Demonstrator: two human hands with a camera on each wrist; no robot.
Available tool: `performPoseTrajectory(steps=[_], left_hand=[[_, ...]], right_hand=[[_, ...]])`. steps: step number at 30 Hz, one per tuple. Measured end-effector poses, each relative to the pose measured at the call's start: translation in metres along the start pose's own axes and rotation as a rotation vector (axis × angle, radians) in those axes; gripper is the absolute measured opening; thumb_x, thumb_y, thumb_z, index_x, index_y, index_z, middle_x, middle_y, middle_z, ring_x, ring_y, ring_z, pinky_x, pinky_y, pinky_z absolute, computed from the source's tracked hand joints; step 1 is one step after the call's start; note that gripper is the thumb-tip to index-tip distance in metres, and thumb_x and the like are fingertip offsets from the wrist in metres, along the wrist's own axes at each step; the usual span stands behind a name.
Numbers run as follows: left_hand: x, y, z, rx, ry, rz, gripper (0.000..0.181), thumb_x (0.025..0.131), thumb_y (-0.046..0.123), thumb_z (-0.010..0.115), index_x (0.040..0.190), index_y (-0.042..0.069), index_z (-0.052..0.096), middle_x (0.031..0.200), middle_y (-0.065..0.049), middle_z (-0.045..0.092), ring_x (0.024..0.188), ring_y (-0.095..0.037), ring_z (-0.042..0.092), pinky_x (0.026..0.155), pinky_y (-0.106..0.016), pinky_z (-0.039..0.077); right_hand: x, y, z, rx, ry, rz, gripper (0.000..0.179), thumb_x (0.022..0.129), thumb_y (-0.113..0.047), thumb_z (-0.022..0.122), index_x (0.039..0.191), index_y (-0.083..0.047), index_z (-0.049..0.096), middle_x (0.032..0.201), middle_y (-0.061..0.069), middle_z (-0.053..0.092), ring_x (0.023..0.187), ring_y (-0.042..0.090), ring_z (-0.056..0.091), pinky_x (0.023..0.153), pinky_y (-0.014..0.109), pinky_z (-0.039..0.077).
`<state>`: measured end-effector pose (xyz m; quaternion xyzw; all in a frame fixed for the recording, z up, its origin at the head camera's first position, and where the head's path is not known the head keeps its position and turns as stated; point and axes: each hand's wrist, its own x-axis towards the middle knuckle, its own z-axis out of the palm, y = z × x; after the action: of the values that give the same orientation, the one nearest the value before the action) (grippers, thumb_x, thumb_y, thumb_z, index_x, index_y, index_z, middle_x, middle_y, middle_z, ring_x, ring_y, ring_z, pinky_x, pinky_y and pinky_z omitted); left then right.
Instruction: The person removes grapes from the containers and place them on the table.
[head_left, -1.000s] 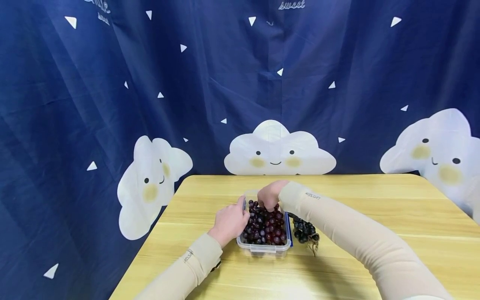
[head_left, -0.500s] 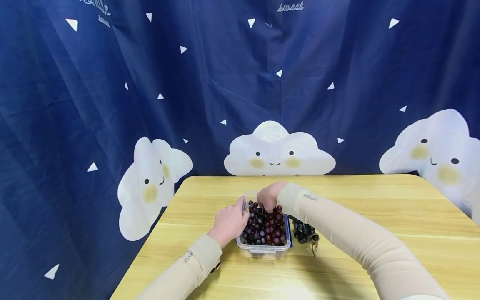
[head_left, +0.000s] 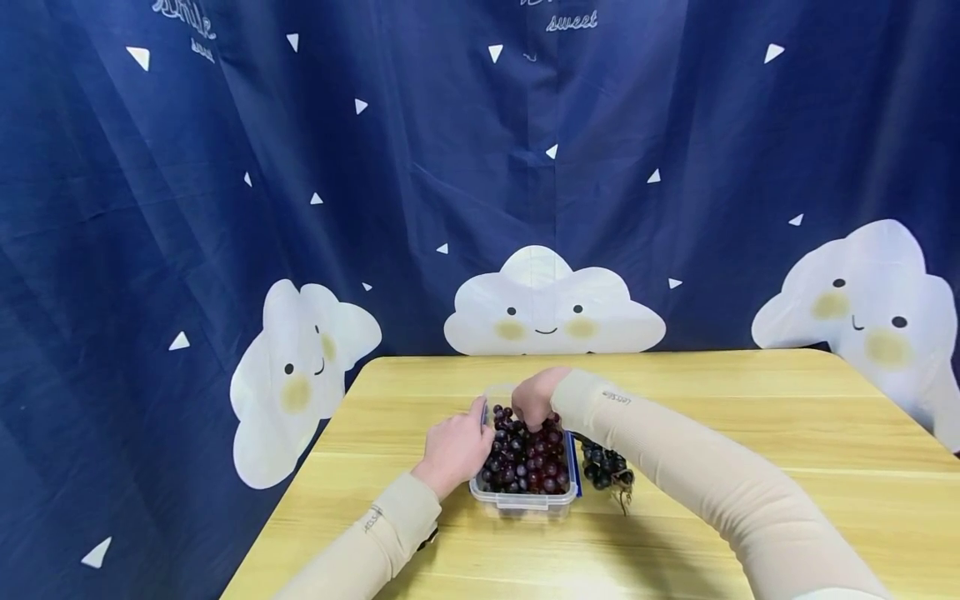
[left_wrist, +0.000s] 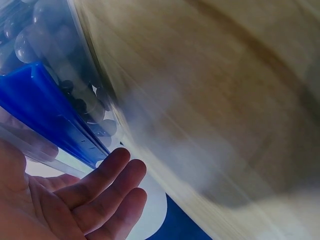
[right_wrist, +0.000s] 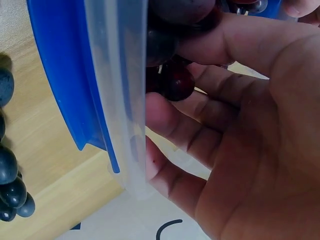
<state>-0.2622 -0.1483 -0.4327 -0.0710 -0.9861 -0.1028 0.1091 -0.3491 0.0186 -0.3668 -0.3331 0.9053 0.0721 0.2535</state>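
A clear plastic container (head_left: 522, 502) with blue side clips stands on the table, full of dark purple and red grapes (head_left: 519, 467). My left hand (head_left: 453, 450) holds its left wall, with several fingertips (left_wrist: 131, 172) loose outside, below a blue clip (left_wrist: 47, 107). Over the back part of the container my right hand (head_left: 534, 400) reaches down into the grapes. In the right wrist view its fingers (right_wrist: 200, 130) curl around a dark red grape (right_wrist: 177, 82) and those beside it, just inside the translucent wall. Some of its fingertips are hidden by that wall.
A bunch of black grapes (head_left: 606, 465) with brown stems lies on the table just right of the container, partly under my right forearm (head_left: 690, 462). The wooden table (head_left: 810, 433) reaches to a blue curtain (head_left: 420, 167) with white clouds behind it.
The head view has shifted slightly. Both hands keep their places at the container, and the right hand has barely moved among the grapes.
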Motion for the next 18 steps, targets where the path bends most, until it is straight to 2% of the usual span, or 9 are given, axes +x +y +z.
performPoseTrajectory(steps=[2, 3, 5, 9, 14, 18], left_hand=[[-0.0004, 0.0001, -0.0001, -0.002, 0.001, -0.001, 0.057, 0.098, 0.034, 0.053, 0.151, 0.015, 0.045, 0.097, -0.016, 0.074, 0.065, -0.028, 0.064, 0.052, -0.043, 0.046], [-0.0005, 0.0003, -0.0002, -0.004, 0.001, -0.001, 0.057, 0.098, 0.034, 0.053, 0.151, 0.015, 0.045, 0.096, -0.016, 0.074, 0.065, -0.028, 0.063, 0.051, -0.043, 0.046], [-0.0007, 0.0005, -0.0002, -0.006, -0.001, -0.002, 0.057, 0.098, 0.034, 0.053, 0.151, 0.016, 0.045, 0.095, -0.015, 0.074, 0.062, -0.027, 0.062, 0.05, -0.042, 0.045], [-0.0005, 0.0002, 0.0006, -0.002, -0.006, -0.005, 0.057, 0.098, 0.035, 0.052, 0.152, 0.017, 0.044, 0.095, -0.015, 0.074, 0.062, -0.026, 0.061, 0.05, -0.042, 0.045], [-0.0004, -0.0002, 0.0018, 0.001, -0.01, -0.009, 0.057, 0.098, 0.035, 0.051, 0.152, 0.017, 0.044, 0.098, -0.016, 0.074, 0.064, -0.027, 0.063, 0.052, -0.043, 0.046], [0.0002, -0.0008, 0.002, -0.005, -0.008, -0.01, 0.057, 0.098, 0.035, 0.051, 0.152, 0.017, 0.044, 0.098, -0.016, 0.073, 0.064, -0.027, 0.062, 0.051, -0.043, 0.045]], right_hand=[[-0.0003, -0.0002, 0.0004, 0.024, -0.003, 0.012, 0.017, 0.089, -0.01, 0.063, 0.099, -0.022, 0.07, 0.087, -0.007, 0.064, 0.058, 0.01, 0.047, 0.062, 0.028, 0.044], [-0.0003, -0.0005, 0.0003, 0.023, -0.005, 0.014, 0.016, 0.089, -0.011, 0.064, 0.099, -0.021, 0.07, 0.085, -0.006, 0.063, 0.058, 0.01, 0.047, 0.061, 0.028, 0.043], [0.0015, -0.0005, 0.0, 0.005, -0.012, 0.02, 0.009, 0.09, -0.013, 0.064, 0.087, -0.021, 0.067, 0.073, -0.006, 0.057, 0.055, 0.01, 0.042, 0.059, 0.028, 0.04], [0.0062, 0.0001, -0.0014, -0.039, -0.033, 0.037, 0.03, 0.089, -0.017, 0.065, 0.064, -0.022, 0.05, 0.056, -0.007, 0.036, 0.05, 0.011, 0.03, 0.054, 0.029, 0.031], [0.0082, -0.001, -0.0023, -0.082, -0.041, 0.05, 0.039, 0.089, -0.022, 0.065, 0.058, -0.023, 0.041, 0.054, -0.008, 0.03, 0.05, 0.01, 0.024, 0.053, 0.029, 0.029], [0.0071, -0.0027, -0.0033, -0.063, -0.042, 0.056, 0.039, 0.089, -0.022, 0.064, 0.058, -0.022, 0.04, 0.053, -0.008, 0.029, 0.048, 0.011, 0.024, 0.051, 0.029, 0.028]])
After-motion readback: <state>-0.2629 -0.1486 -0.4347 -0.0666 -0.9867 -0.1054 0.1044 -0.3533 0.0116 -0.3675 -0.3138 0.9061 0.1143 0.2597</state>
